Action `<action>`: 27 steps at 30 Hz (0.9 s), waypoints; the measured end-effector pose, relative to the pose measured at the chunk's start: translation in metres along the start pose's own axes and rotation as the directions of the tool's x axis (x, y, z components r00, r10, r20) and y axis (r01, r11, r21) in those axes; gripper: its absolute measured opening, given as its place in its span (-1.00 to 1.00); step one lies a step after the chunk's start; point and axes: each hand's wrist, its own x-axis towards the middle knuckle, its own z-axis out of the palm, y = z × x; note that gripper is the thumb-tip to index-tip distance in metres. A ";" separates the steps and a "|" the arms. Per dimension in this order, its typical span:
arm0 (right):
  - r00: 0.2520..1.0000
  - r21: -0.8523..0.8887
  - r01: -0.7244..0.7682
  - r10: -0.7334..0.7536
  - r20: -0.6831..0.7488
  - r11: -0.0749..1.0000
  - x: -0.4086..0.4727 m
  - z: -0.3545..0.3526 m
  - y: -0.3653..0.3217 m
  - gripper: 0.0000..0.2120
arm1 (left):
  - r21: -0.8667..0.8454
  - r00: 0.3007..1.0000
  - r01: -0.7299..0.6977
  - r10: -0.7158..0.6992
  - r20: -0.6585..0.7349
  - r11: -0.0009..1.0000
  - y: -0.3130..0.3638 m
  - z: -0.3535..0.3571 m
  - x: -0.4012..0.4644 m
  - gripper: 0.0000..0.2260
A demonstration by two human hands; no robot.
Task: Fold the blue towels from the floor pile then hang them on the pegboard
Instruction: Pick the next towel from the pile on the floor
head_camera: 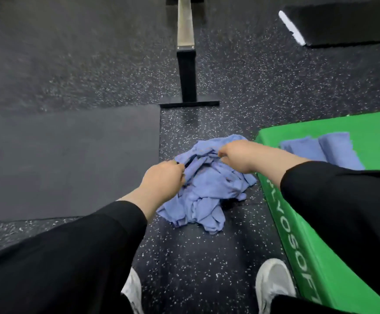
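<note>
Both hands, left hand and right hand, are pinching cloth at the top of the blue towel pile lying on the floor just left of the green plyo box, picking one towel; next is likely lifting it free and spreading it for folding.

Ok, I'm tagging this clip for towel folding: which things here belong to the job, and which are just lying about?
Job:
pile of blue towels on the floor
left hand and right hand, both gripping the pile
folded blue towels on the green box

Lying about:
dark mat
metal post
black pad
</note>
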 end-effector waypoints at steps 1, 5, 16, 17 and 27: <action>1.000 -0.014 0.003 -0.003 0.025 1.000 0.014 0.007 -0.007 -0.66 | 0.015 1.000 -0.001 0.001 0.022 1.000 -0.011 0.006 -0.003 -0.81; 1.000 -0.087 0.006 -0.007 -0.003 0.996 0.069 0.063 -0.012 -0.69 | 0.019 0.996 -0.003 0.001 0.088 1.000 -0.032 0.023 0.003 -0.82; 0.991 -0.164 -0.125 0.116 -0.064 0.979 0.173 0.112 -0.006 -0.41 | -0.172 0.996 0.073 -0.065 0.055 0.982 -0.059 0.076 0.064 -0.80; 0.991 -0.186 -0.126 0.116 -0.061 0.975 0.182 0.115 -0.006 -0.42 | -0.215 0.995 0.097 -0.087 0.056 0.972 -0.061 0.080 0.070 -0.78; 0.822 0.508 -0.156 0.397 -0.409 0.847 0.195 0.096 -0.004 -0.88 | -0.242 0.990 0.118 -0.097 0.099 0.963 -0.057 0.089 0.085 -0.76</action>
